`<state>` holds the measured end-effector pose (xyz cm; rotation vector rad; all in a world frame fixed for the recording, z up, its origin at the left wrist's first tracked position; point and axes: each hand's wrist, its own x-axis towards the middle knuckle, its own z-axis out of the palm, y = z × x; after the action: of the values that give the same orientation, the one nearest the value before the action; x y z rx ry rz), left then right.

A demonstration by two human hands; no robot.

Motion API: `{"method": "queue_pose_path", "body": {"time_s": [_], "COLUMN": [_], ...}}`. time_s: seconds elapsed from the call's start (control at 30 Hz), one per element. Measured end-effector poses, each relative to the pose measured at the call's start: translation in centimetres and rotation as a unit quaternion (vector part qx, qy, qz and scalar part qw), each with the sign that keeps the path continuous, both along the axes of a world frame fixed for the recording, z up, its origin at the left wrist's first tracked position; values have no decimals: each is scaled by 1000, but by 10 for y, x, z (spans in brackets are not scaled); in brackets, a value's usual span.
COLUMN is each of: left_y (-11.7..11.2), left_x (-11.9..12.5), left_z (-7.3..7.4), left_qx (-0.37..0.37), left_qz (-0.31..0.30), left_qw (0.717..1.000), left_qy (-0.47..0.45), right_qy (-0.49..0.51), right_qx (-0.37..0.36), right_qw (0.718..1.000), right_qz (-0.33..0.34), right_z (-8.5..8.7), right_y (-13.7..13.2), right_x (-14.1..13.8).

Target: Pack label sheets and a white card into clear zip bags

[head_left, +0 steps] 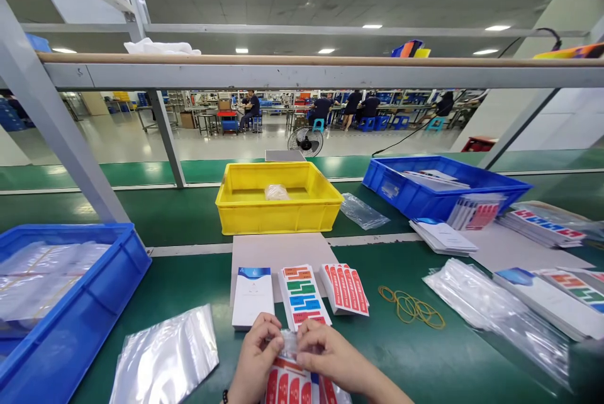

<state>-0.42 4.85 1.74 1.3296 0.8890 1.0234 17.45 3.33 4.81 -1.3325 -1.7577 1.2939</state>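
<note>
At the near edge of the bench, my left hand [258, 353] and my right hand [330, 355] pinch the top end of a clear plastic bag [289, 342]. Red-and-white label sheets [289, 388] show inside or beneath it; the lower part runs out of view. Just beyond my fingers lie a stack of white booklets [253, 300] with a blue top, a stack of multicoloured label sheets [304, 297] and a fanned stack of red label sheets [345, 289]. Left of my hands is a pile of flat clear bags [165, 353].
A blue bin [134, 265] with filled bags stands left, a yellow bin [278, 218] ahead, another blue bin [391, 187] at right. Rubber bands [413, 308], plastic bags [495, 309] and more booklets [443, 237] lie rightward. A shelf beam [302, 77] crosses above.
</note>
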Motion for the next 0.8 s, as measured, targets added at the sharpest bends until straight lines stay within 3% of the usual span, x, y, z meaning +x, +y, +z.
{"method": "queue_pose_path", "body": {"time_s": [0.17,0.27,0.4,0.8], "left_y": [1,2,0,-3], "left_x": [4,5,7,11], "left_z": [-6,-7,-6,-11], "left_qx": [-111,-167,-160,-141], "left_qz": [-18,-8,28,40], "left_qw": [990,983,986,988], "left_qy": [-84,-73,-50,-39], "right_qy": [32,86,99,105], "right_qx": [-28,-55,-78,-47], "right_qw": [997,991,987,982], "right_qz": [-58,-92,-104,-148], "right_z": [-8,-11,-11,-15], "right_y": [-3,-3,-3,-2], "right_x": [5,9,8,-9]}}
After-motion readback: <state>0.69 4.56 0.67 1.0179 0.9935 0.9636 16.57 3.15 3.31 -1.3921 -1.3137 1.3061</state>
